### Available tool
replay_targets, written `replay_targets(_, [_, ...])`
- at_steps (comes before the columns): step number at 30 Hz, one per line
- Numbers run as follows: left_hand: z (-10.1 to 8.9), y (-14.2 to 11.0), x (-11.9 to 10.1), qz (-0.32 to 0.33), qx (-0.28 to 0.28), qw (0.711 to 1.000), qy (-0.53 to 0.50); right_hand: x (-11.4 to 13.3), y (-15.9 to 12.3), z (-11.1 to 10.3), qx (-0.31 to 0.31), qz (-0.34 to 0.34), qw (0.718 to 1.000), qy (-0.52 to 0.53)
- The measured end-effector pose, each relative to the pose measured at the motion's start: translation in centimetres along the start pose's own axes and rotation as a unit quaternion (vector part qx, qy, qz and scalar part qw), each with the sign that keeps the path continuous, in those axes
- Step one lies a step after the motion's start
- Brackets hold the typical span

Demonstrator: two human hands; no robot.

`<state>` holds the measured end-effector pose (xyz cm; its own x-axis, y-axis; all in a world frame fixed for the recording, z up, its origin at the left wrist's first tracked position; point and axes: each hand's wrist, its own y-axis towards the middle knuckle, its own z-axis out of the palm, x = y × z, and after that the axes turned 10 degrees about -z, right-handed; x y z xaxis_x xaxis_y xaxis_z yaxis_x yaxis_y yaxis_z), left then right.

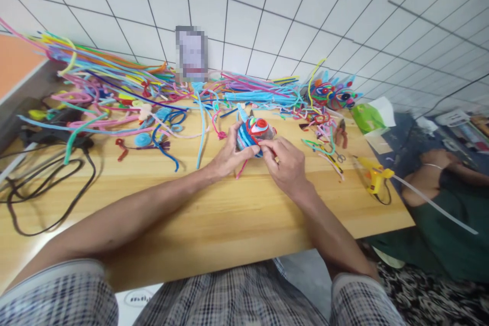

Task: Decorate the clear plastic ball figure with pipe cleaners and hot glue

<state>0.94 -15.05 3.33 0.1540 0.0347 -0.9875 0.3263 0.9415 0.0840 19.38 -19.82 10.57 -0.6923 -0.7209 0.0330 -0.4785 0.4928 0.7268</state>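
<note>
A small blue pipe-cleaner figure (244, 138) with a red-and-white round eye is held above the middle of the wooden table. My left hand (226, 157) is closed around its left side, with the thumb along the lower front. At the figure's front right, my right hand (288, 167) has its fingertips pinched on a red pipe cleaner (261, 142); the exact grip is partly hidden by the fingers. Below the figure hangs a pink pipe-cleaner end (241, 169), between both hands.
Bundles of coloured pipe cleaners (263, 92) line the wall. Finished-looking figures (331, 92), pliers (341, 135), scissors (340, 158) and a yellow glue gun (376, 177) are on the right. A black cable (89, 183) coils at left. Another person's arm (428, 178) is at far right.
</note>
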Motion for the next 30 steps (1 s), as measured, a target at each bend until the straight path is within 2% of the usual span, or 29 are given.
replay_targets(4, [0.1, -0.2, -0.7, 0.008, -0.006, 1.0, -0.024, -0.1, 0.0, -0.1, 0.017, 0.003, 1.0, -0.001])
replay_targets(10, [0.2, 0.2, -0.4, -0.023, -0.027, 0.998, -0.059, 0.2, 0.1, -0.4, 0.035, 0.027, 0.998, 0.036])
replay_targets(13, [0.0, 0.6, -0.3, -0.033, -0.048, 0.993, -0.104, 0.0, 0.2, -1.4, 0.054, 0.086, 0.989, 0.103])
replay_targets(16, [-0.3, 1.1, -0.6, -0.048, -0.058, 0.983, -0.168, -0.9, 0.2, -2.7, 0.047, 0.177, 0.966, 0.183])
replay_targets(18, [-0.5, 1.4, -1.0, -0.063, -0.063, 0.976, -0.2, -1.6, 0.1, -3.1, 0.022, 0.247, 0.939, 0.238])
replay_targets(21, [-0.7, 1.4, -1.9, -0.084, -0.062, 0.969, -0.222, -2.4, 0.0, -2.8, -0.009, 0.338, 0.881, 0.333])
replay_targets(26, [-0.5, 0.8, -4.0, -0.09, -0.025, 0.971, -0.222, -2.1, 0.1, -0.9, -0.035, 0.424, 0.771, 0.474])
replay_targets(30, [0.1, 0.3, -5.6, -0.082, 0.014, 0.976, -0.2, -0.7, 0.4, 0.2, -0.115, 0.486, 0.678, 0.539])
